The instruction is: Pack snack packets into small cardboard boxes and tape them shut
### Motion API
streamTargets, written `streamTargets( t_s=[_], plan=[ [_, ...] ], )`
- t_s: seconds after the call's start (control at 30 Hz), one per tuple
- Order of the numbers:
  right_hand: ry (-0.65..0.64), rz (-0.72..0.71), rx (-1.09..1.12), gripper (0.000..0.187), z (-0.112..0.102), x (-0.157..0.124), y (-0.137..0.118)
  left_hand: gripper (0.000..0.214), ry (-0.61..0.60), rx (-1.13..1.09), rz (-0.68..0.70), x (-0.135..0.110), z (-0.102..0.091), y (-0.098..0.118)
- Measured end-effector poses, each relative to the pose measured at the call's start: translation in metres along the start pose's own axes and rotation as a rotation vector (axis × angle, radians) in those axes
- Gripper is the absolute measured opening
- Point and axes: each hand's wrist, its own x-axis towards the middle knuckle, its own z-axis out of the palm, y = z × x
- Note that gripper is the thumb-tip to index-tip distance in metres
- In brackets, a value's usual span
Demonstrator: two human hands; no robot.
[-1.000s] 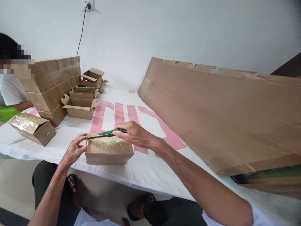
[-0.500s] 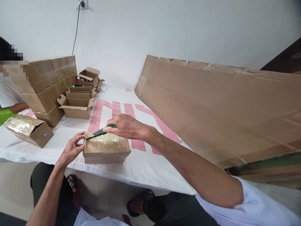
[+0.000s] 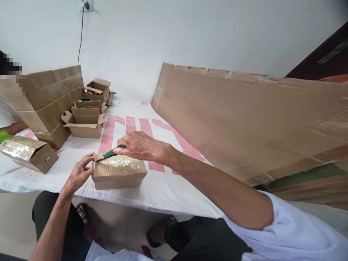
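Note:
A taped cardboard box (image 3: 119, 179) lies at the table's front edge, with shiny clear tape across its top. My left hand (image 3: 79, 174) grips its left end, the fingers at the top corner and the thumb lower down. Closed around a green utility knife (image 3: 115, 149), my right hand (image 3: 138, 145) is above the back of the box. The knife's blade points left and down, its tip at the top left edge near my left fingers. Whether the blade has gone into the tape is too small to tell.
Another taped box (image 3: 29, 154) sits to the left. Behind it stand stacked cartons (image 3: 43, 105) and open small boxes (image 3: 84, 130), one with colourful contents. A large cardboard sheet (image 3: 231, 123) leans along the right. A co-worker's arm (image 3: 15, 127) shows at far left.
The view has turned slightly, so everything sits a little further left. My left hand still holds the box end, and the knife tip stays by the same top left edge.

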Motion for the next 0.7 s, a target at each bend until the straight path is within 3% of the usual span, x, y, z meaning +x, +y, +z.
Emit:
streamTargets(
  t_s=[0.3, 0.7],
  plan=[
    [-0.024, -0.048, -0.055, 0.042, 0.005, -0.015, 0.015, 0.041, -0.017, 0.076, 0.021, 0.001, -0.001, -0.003],
    [-0.013, -0.007, -0.019, 0.041, 0.003, -0.018, 0.015, 0.031, -0.091, 0.062, -0.031, 0.009, 0.001, 0.010]
  ],
)
